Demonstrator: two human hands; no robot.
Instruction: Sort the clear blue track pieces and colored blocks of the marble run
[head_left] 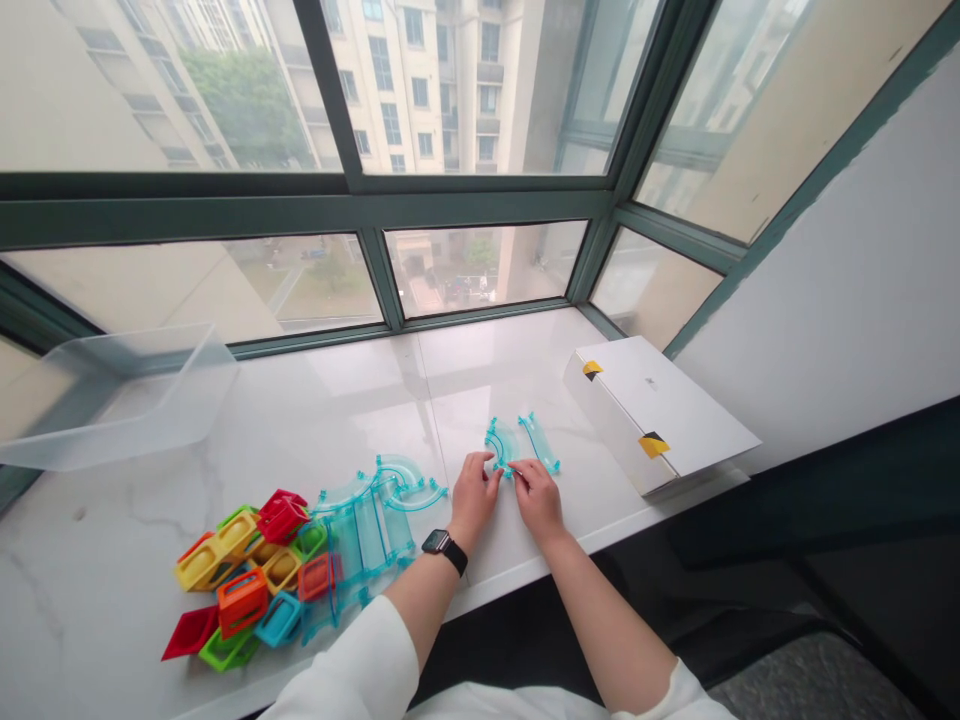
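Note:
My left hand (476, 500) and my right hand (537, 497) meet over a curved, clear turquoise track piece (501, 442) on the white marble-look sill. The fingers of both hands pinch its near end, and the fingertips partly cover it. Just to the right lies a straight turquoise track piece (541, 442), apart from my hands. Left of my left wrist, which wears a black watch, is a pile of similar turquoise track pieces (367, 530), straight and curved. Next to that pile lie several coloured plastic blocks (244, 600) in red, yellow, orange, green and blue.
A white box (667, 400) with yellow-and-black tabs stands at the right. A clear plastic bin (172, 400) sits at the far left by the window. Green window frames (480, 210) border the back of the sill (330, 390). Its front edge runs beneath my forearms.

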